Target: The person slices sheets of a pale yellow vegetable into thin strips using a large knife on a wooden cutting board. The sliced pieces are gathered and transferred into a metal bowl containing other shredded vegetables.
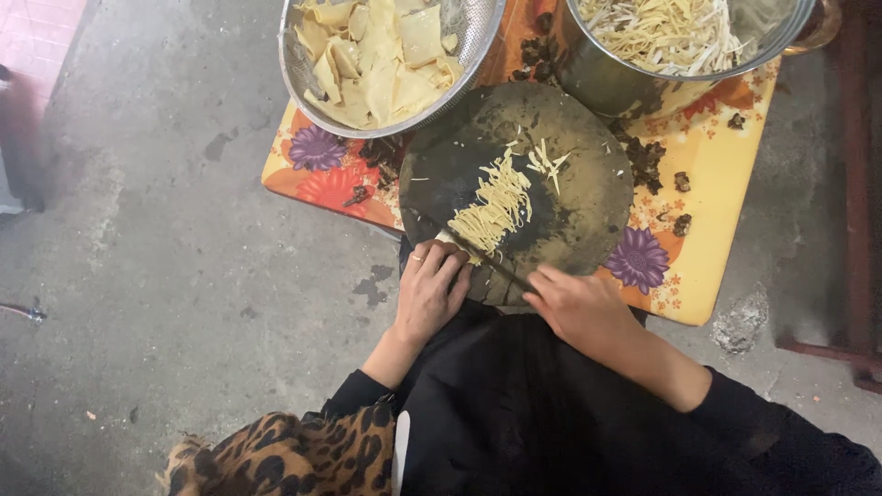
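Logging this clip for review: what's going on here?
A person is slicing pale sheets into thin strips on a round dark cutting board. The left hand presses down the stack, and the right hand holds a knife. Cut strips lie on the board. A colander holds uncut sheets, and a metal pot holds strips.

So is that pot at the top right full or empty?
Nearly full: the pot holds pale cut strips heaped close to its rim, though its top is cut off by the frame.

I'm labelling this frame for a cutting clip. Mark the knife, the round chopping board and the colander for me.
knife [491, 260], head view, on the blade by the strips.
chopping board [593, 174], head view, on its bare dark top.
colander [299, 69], head view, on its left mesh wall.
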